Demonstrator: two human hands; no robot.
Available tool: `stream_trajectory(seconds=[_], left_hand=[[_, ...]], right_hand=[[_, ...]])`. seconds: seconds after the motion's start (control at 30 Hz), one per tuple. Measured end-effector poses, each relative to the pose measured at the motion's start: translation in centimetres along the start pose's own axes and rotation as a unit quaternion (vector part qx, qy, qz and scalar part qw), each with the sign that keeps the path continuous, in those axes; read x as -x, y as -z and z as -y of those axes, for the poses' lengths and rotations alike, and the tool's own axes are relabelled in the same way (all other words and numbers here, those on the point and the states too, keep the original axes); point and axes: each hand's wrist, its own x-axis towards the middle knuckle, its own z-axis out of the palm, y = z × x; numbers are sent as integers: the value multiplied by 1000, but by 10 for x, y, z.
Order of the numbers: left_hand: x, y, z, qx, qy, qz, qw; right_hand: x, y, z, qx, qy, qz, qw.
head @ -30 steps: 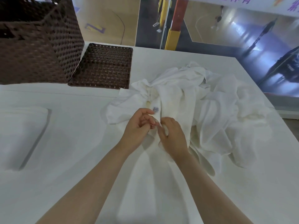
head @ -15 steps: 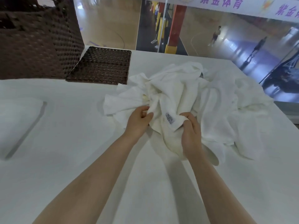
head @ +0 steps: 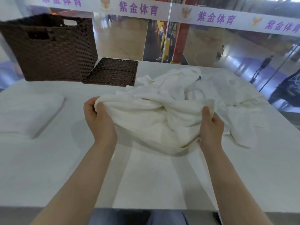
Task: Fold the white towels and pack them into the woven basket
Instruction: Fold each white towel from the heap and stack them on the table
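At the far left of the white table [head: 48, 159] lay a flat white slab that we took for an already folded towel [head: 24, 116], though its edges were too washed out to be sure. Behind it stood the woven basket [head: 48, 49], upright and well apart from our hands, with its flat woven lid [head: 112, 72] lying on the table just beside it.

Our left hand [head: 99, 120] gripped one end of the towel in hand [head: 155, 117], fingers curled round a gathered corner, the thumb toward us. From there the held edge ran roughly level across to our right hand [head: 211, 127], which pinched the other end, thumb on the near face of the cloth and fingers hidden behind it. So the towel's long axis lay left to right between the two hands, and its body sagged in a twisted bunch below that edge, the lower part resting on the table.

Beyond and to the right, the heap of unfolded towels [head: 219, 95] sprawled toward the table's far right corner, touching the one we held; we could not tell where one ended and the next began.

We judged that the coming move turned on that sideways stretch: both hands sat about equally near their ends, so drawing them apart and toward us would free the towel from the heap. The left hand was the nearer to the basket.
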Motion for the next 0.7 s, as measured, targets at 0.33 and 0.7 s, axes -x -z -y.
stream_trajectory(seconds=[0.33,0.7], left_hand=[[47,60,37,-303,-375,507,715],[24,84,13,-476,-281,317,771]], right_hand=[[28,-12,11,-22,-38,68,997],[32,-14,11,106,-49,185,976]])
